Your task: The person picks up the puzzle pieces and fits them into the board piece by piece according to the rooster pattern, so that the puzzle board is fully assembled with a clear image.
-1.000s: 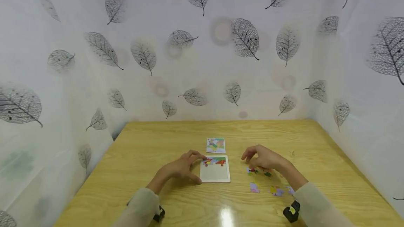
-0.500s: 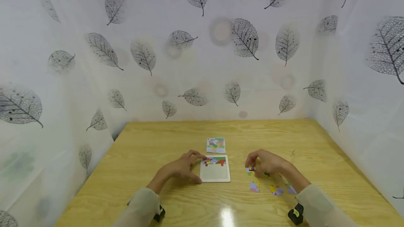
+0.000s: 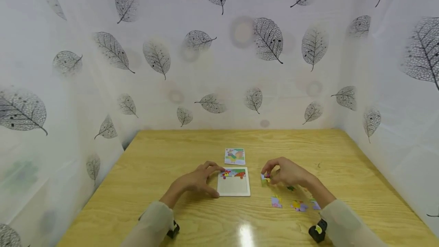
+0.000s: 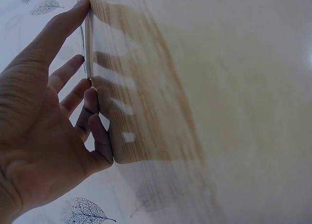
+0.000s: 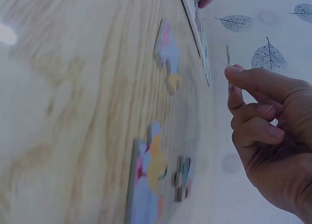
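Observation:
My left hand (image 3: 199, 180) holds a white-rimmed puzzle tray (image 3: 234, 194) by its left side, thumb at the near corner and a fingertip at the far one. Joined colourful pieces (image 3: 234, 173) fill a strip along the tray's far side. To the right, my right hand (image 3: 287, 171) pinches a puzzle piece (image 3: 265, 178) between thumb and fingers. The right wrist view shows this piece (image 5: 228, 56) edge-on and raised above the table. On the left wrist side, the tray (image 4: 88, 39) is also seen edge-on, with the thumb against it.
Several loose puzzle pieces lie on the wooden table (image 3: 171, 148), among them a lilac one (image 3: 276, 201), a yellow and lilac one (image 3: 299, 206) and one by the right sleeve (image 3: 315, 204). A picture card (image 3: 234, 156) lies behind the tray. Leaf-patterned sheeting (image 3: 219, 68) surrounds the table.
My right hand reached down to the loose pieces, took hold of one and has moved it left and away from me, toward the tray. My left hand has stayed at the tray.

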A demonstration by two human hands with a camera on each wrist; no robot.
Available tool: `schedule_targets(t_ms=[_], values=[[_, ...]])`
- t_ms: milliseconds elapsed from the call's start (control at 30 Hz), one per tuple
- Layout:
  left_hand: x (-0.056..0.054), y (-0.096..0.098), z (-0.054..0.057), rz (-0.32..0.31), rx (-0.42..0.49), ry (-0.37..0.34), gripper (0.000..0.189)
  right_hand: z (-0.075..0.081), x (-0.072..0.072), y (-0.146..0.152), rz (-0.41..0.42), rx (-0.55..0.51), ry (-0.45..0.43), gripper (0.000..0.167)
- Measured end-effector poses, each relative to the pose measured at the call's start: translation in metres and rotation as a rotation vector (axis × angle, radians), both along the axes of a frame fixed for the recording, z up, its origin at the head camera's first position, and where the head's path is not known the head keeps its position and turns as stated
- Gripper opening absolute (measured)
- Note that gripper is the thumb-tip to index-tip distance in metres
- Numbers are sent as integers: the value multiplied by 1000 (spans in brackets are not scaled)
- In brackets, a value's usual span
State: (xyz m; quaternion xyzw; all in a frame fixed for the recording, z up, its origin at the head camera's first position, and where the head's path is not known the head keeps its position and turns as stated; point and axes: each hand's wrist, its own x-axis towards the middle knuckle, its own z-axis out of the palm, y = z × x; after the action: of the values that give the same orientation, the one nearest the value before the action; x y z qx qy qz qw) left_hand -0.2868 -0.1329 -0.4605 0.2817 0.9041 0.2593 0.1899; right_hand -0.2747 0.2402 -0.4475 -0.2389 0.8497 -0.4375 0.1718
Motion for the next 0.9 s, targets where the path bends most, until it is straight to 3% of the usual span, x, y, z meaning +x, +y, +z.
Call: schedule_targets(t_ms=[133, 433, 900], values=[[-1, 0, 0, -3, -8, 7, 86, 3, -2, -8, -37, -63, -35, 27], [-4, 0, 0, -8, -10, 10, 85, 7, -7, -45, -32, -162, -60, 30], [-4, 0, -3, -37, 14, 21, 86, -3, -13, -110, -24, -29, 31, 22]])
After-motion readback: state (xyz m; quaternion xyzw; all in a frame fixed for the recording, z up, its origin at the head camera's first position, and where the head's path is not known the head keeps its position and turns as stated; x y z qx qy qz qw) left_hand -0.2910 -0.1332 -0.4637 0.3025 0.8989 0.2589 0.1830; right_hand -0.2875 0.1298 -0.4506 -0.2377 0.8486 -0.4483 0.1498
